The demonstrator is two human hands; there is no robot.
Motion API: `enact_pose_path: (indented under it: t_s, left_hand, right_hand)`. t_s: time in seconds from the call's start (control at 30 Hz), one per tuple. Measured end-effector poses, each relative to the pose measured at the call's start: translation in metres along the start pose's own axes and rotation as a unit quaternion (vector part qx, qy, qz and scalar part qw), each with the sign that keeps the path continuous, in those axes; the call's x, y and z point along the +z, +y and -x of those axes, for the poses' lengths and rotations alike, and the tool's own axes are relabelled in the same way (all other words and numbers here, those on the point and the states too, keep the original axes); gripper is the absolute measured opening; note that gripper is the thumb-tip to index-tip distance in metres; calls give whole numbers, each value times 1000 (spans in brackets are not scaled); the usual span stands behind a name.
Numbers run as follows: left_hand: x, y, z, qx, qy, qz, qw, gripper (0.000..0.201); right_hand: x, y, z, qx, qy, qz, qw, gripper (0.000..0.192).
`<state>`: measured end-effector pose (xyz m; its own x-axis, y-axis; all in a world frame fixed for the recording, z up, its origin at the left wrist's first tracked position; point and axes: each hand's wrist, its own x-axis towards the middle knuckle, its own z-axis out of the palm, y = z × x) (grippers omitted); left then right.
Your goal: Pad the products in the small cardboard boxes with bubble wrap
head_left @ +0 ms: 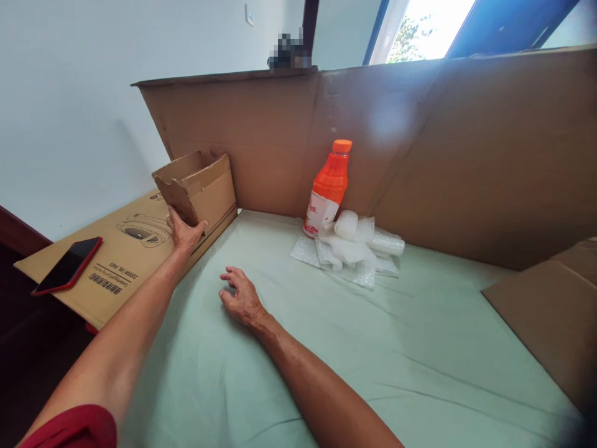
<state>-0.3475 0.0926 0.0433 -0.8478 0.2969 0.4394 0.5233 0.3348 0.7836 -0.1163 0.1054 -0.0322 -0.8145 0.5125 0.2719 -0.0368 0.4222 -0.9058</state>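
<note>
Bright window (429, 28) glare, perhaps overexposed.

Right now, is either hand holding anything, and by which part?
The left hand grips the small open cardboard box at its lower front corner. The right hand holds nothing, resting on the green sheet.

surface: bed (420, 348), pale green sheet, lightly wrinkled
back middle: orange bottle (329, 186) upright, touching bubble wrap (354, 249) bundle just beside it
left edge: flat printed cardboard (121, 249) with small open box (200, 186) and red phone (68, 266) on it
right edge: cardboard flap (550, 311)
near left: right hand (240, 297) resting on sheet
</note>
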Motion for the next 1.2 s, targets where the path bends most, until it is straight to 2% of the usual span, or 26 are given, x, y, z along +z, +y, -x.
enact_pose_path:
  t_s: [0.07,0.17,0.3,0.37,0.5,0.57,0.63,0.7,0.77,0.9,0.97,1.03,1.1,1.13,1.2]
  left_hand:
    - [-1,-2,19,7,-8,-6,1000,105]
    - [-4,-6,68,38,-53,-7,998,95]
    - [-14,-15,151,74,-176,17,981,89]
    - [-21,-24,178,99,-233,7,967,84]
    - [-13,-44,189,131,-282,-68,948,90]
    - [-5,-45,188,172,-304,-90,933,92]
    - [-3,-40,188,206,-314,-124,919,89]
    - [-6,-29,191,225,-318,-183,903,87]
    - [-11,-17,197,236,-319,-244,885,87]
    - [-18,3,217,264,-314,-291,864,83]
    - [-20,14,231,283,-326,-291,854,79]
    - [-20,26,247,303,-343,-282,843,74]
    - [-19,41,264,318,-357,-267,836,68]
    - [-17,49,272,325,-363,-256,835,66]
    - [-16,67,291,340,-378,-228,830,62]
  right_hand:
    - [1,1,-1,0,2,-11,1000,38]
    - [1,1,-6,10,13,-19,1000,40]
    - [2,-10,-12,52,68,-8,996,46]
    - [3,-15,-12,75,102,6,992,47]
    - [7,-9,-8,97,161,30,982,48]
    - [5,-5,3,97,163,46,981,52]
    - [-6,-9,24,91,148,90,981,50]
    - [-35,-22,54,77,135,170,973,41]
    - [-85,-39,87,59,135,264,953,32]
    - [-225,-79,155,72,197,321,924,39]
    - [-294,-101,189,86,244,367,894,45]
    - [-349,-123,220,117,284,543,782,51]
    - [-387,-140,247,180,286,649,682,61]
    - [-400,-146,257,226,282,673,646,64]
    - [-416,-154,271,320,258,681,606,56]
